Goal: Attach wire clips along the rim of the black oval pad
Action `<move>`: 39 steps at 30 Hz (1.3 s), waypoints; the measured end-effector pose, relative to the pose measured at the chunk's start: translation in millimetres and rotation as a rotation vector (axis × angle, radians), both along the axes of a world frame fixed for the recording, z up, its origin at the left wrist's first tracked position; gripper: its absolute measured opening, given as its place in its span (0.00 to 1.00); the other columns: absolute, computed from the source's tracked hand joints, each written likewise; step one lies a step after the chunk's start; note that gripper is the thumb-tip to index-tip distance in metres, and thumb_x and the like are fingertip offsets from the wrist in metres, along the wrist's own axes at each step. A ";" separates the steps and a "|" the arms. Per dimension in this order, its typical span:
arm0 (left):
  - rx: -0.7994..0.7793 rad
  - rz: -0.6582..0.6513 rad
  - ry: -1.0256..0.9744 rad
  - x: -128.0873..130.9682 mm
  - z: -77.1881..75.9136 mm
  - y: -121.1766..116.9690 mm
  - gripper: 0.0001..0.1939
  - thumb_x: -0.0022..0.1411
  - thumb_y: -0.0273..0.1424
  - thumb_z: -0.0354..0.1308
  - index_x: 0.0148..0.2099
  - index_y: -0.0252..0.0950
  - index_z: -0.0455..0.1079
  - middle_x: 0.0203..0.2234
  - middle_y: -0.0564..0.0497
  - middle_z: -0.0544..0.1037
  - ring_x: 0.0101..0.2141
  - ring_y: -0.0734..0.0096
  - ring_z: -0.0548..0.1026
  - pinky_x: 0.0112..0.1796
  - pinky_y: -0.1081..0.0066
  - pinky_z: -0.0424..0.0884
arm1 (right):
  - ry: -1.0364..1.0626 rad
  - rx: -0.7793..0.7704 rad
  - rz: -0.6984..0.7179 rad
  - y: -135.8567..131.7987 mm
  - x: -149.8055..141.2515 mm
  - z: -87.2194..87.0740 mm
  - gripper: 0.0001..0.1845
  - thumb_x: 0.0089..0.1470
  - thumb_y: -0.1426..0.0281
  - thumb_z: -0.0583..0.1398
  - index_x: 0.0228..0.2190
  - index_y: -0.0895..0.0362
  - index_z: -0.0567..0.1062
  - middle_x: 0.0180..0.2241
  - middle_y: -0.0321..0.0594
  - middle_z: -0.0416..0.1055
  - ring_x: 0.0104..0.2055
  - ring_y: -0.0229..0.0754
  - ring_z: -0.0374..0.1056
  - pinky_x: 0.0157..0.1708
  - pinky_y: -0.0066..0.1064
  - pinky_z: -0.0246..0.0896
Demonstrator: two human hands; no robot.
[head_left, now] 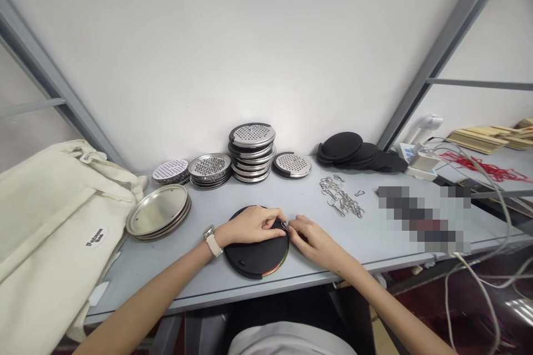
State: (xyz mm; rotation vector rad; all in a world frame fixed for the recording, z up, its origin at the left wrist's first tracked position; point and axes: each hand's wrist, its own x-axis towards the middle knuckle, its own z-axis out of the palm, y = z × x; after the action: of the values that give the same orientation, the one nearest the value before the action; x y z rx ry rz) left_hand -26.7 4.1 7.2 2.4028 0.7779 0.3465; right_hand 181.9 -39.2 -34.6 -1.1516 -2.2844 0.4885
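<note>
A round black disc (258, 258) with a coloured strip along its lower right edge lies flat near the front of the table. My left hand (254, 226) lies across its top, thumb and forefinger closed at the right edge. There a small metal snap clip (285, 226) shows between my two hands. My right hand (310, 238) is closed, its fingertips pinching the clip from the right; the fingers partly hide it. More loose metal clips (343, 202) lie scattered behind and to the right of my right hand.
Round metal graters stand in a tall stack (252, 155), with a lower grater stack (209, 169) and a single grater (292, 165) beside it. Metal discs (158, 211) are piled left. Black round covers (343, 147) lie back right. A cream cloth bag (54, 222) covers the left end.
</note>
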 end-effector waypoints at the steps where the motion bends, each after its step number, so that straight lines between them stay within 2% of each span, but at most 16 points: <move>1: 0.000 -0.001 -0.001 0.0 -0.1 0.0 0.12 0.63 0.39 0.54 0.46 0.38 0.67 0.21 0.59 0.63 0.23 0.78 0.62 0.28 0.76 0.56 | -0.003 -0.004 -0.007 0.1 -0.2 0.3 0.15 0.63 0.72 0.49 0.25 0.56 0.66 0.24 0.36 0.62 0.29 0.40 0.59 0.31 0.32 0.54; 9: 0.006 0.005 -0.004 0.5 0.2 0.0 0.13 0.63 0.39 0.55 0.45 0.38 0.67 0.21 0.60 0.63 0.23 0.78 0.62 0.27 0.77 0.55 | -0.022 -0.023 -0.029 -0.7 -1.8 4.0 0.14 0.62 0.73 0.50 0.24 0.56 0.65 0.23 0.35 0.60 0.28 0.40 0.59 0.29 0.31 0.54; 21: 0.002 0.027 -0.016 1.4 -2.2 -0.2 0.11 0.63 0.39 0.56 0.43 0.38 0.68 0.21 0.60 0.63 0.23 0.78 0.61 0.28 0.77 0.56 | -0.020 -0.007 -0.030 0.3 -0.5 -0.5 0.14 0.63 0.72 0.49 0.25 0.56 0.66 0.24 0.35 0.60 0.28 0.39 0.59 0.30 0.31 0.54; 39: 0.102 0.012 -0.027 2.4 -3.7 -3.4 0.10 0.62 0.33 0.56 0.46 0.37 0.68 0.20 0.60 0.65 0.22 0.79 0.64 0.28 0.78 0.57 | 0.001 -0.035 -0.005 -0.7 -0.2 1.0 0.12 0.61 0.74 0.50 0.25 0.56 0.64 0.24 0.35 0.61 0.29 0.39 0.58 0.30 0.31 0.54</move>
State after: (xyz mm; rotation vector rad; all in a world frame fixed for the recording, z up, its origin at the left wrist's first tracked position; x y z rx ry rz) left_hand -24.3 0.7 3.5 2.4838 0.7799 0.4317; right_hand 181.8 -39.9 -33.6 -1.1738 -2.2795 0.5287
